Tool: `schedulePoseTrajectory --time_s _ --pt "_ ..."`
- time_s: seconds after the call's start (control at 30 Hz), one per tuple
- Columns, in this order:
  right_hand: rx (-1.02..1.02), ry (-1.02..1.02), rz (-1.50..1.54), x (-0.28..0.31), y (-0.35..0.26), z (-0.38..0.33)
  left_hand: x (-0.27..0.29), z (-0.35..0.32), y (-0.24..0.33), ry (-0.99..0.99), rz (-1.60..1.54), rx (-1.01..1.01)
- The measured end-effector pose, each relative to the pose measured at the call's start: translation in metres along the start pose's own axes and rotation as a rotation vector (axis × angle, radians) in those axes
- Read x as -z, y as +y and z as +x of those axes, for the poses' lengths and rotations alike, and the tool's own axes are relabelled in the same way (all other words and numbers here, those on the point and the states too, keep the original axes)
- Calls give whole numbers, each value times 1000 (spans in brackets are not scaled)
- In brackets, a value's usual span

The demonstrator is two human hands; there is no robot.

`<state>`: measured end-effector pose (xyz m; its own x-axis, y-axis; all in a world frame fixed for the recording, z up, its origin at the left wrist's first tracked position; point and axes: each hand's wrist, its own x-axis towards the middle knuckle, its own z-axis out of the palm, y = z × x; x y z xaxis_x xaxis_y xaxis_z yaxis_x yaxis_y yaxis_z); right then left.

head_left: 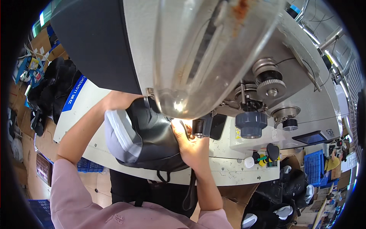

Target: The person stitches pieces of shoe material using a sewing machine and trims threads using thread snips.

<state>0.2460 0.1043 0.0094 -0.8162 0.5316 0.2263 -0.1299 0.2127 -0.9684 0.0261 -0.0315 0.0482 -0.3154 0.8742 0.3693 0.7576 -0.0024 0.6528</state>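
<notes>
A black leather shoe upper (162,143) with a pale grey-white lining (118,133) sits under the head of a sewing machine (244,91). At its right side my right hand (193,149) is closed on the edge, thumb on the leather, close beside a dark cylindrical machine part (200,126). My left hand (121,100) reaches along the upper's far left side. Its fingers are hidden behind the leather. A black loop hangs from the near edge, and a dark strap (189,192) dangles below my right wrist. The clear guard (206,65) covers the stitching point.
The white machine table (244,173) curves around in front of me. Black uppers (282,198) fill a cardboard box at the lower right. More black pieces (55,89) are heaped at the left. Spools and a white disc (249,162) lie near the right table edge, with blue crates (314,168) beyond.
</notes>
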Motion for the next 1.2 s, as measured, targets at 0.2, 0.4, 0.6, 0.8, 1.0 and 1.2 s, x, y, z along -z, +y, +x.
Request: schedulePoseTrajectory --time_s 0.2,0.4,0.6,0.8,1.0,1.2 --pt "24 266 -39 -52 -2 -11 23 31 -3 -226 161 214" --pt "48 391 91 -62 -1 -7 58 -6 74 381 742 -93" --pt "46 252 125 -52 -15 -14 7 -43 101 200 -159 -10" --pt "14 228 34 -51 -15 -24 7 0 64 -207 -254 246" --pt "67 288 34 -59 -6 -22 3 10 65 -240 65 179" --pt "15 276 98 -53 -9 -21 2 5 73 -132 -210 184"
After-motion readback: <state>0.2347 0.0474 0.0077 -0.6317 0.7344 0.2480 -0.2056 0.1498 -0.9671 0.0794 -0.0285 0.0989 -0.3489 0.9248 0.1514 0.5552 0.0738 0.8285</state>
